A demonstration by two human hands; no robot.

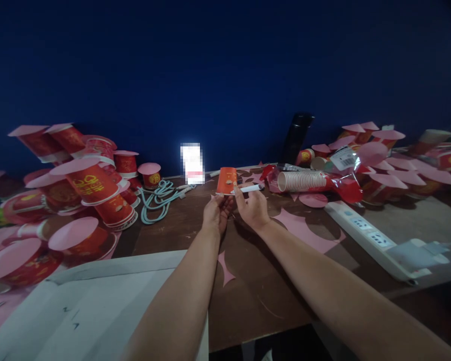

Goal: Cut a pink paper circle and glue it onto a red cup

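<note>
In the middle of the head view, a red-orange paper cup [227, 180] is held upside down above the brown table [188, 228]. My left hand [217, 213] grips its rim from below on the left. My right hand [252, 204] is closed around a white marker [250, 188], which points left against the cup's lower right side. Its dark end sticks out to the right. Whether the marker's tip touches the cup is too small to tell. Parts of the left fingers are hidden beneath the cup.
Red cups with pink paper discs [88, 183] are piled at left, more [391, 165] at right. A cup stack [302, 181], power strip [364, 235], black bottle [297, 135], pale cable [156, 200], lit screen [192, 163], pink scraps [304, 230] and white sheet [108, 306] lie around.
</note>
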